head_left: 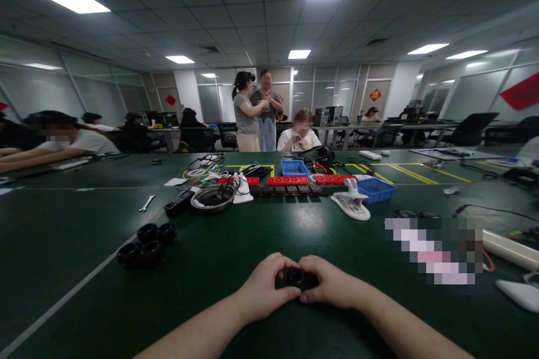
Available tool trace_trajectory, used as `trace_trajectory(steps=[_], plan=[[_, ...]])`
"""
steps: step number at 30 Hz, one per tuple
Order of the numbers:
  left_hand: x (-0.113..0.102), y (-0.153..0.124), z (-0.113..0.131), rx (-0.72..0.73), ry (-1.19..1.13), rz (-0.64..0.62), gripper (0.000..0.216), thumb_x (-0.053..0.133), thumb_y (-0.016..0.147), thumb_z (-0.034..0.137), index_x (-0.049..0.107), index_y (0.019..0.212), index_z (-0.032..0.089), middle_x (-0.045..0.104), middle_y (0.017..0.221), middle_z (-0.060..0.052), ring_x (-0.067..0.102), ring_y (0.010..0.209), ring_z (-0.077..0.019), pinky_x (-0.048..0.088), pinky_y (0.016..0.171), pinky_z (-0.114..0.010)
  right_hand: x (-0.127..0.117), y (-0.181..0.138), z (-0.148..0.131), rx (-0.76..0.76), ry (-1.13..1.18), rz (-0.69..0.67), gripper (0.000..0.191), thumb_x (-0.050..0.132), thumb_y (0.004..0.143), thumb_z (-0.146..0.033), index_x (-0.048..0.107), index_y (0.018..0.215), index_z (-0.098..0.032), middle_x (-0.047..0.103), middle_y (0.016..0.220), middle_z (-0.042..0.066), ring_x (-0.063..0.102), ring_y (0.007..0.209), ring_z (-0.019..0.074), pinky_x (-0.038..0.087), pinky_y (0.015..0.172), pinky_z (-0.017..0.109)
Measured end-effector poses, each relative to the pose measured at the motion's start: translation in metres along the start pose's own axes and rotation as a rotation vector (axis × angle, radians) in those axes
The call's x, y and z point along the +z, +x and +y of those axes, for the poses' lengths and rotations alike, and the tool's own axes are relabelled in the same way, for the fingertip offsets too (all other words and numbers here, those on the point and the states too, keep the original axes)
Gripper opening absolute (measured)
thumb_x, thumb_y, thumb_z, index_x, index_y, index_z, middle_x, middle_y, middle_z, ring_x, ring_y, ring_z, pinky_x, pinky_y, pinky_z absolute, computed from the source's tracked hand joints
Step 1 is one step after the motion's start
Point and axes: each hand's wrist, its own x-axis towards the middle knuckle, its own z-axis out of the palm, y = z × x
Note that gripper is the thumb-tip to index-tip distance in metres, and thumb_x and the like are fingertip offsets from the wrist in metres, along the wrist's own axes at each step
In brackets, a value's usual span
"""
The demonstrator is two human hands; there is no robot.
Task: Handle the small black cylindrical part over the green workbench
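Observation:
Both my hands meet over the green table, close in front of me. My left hand [273,283] grips a small black round part with a hole in its middle [297,277] from the left, thumb at its near side. From the other side my right hand [326,283] is closed on the same part, fingertips nearly touching those of the left. The fingers cover much of its outline, so its exact kind does not show. Farther left on the table stands a cluster of several black round hollow parts [148,245].
Beyond my hands lie a wrench [147,203], a metal bowl [213,198], a red socket strip [287,180], a white clip stand [351,201] and a blue tray [376,190]. Cables and a beige bar [511,249] are at right. Other people sit or stand farther back.

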Motion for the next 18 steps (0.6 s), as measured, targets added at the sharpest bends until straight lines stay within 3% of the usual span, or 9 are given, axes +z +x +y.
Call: trace_trajectory(steps=[10,15,18], plan=[[0.005,-0.001,0.003,-0.034,0.019,0.045,0.029,0.067,0.064,0.021,0.058,0.091,0.020,0.050,0.085,0.001,0.047,0.076,-0.0145,0.037,0.065,-0.023,0.008,0.003,0.000,0.132,-0.069,0.062,0.032,0.075,0.051,-0.027,0.057,0.075,-0.015,0.051,0.073,-0.002,0.045,0.068,0.0132,0.031,0.055,0.020],[0.009,-0.001,0.005,-0.107,0.075,0.162,0.024,0.066,0.063,0.019,0.057,0.085,0.018,0.051,0.082,0.001,0.047,0.074,-0.0151,0.037,0.066,-0.024,0.024,0.007,-0.005,0.197,-0.263,0.247,0.026,0.068,0.056,-0.030,0.051,0.067,-0.015,0.051,0.069,-0.001,0.044,0.063,0.0131,0.028,0.054,0.022],[0.009,0.000,0.004,-0.105,0.076,0.164,0.024,0.066,0.063,0.019,0.057,0.085,0.018,0.051,0.083,0.000,0.047,0.075,-0.0153,0.037,0.066,-0.024,0.029,0.006,-0.008,0.191,-0.320,0.293,0.025,0.066,0.059,-0.034,0.052,0.070,-0.016,0.054,0.072,0.002,0.047,0.067,0.0155,0.031,0.057,0.024]])
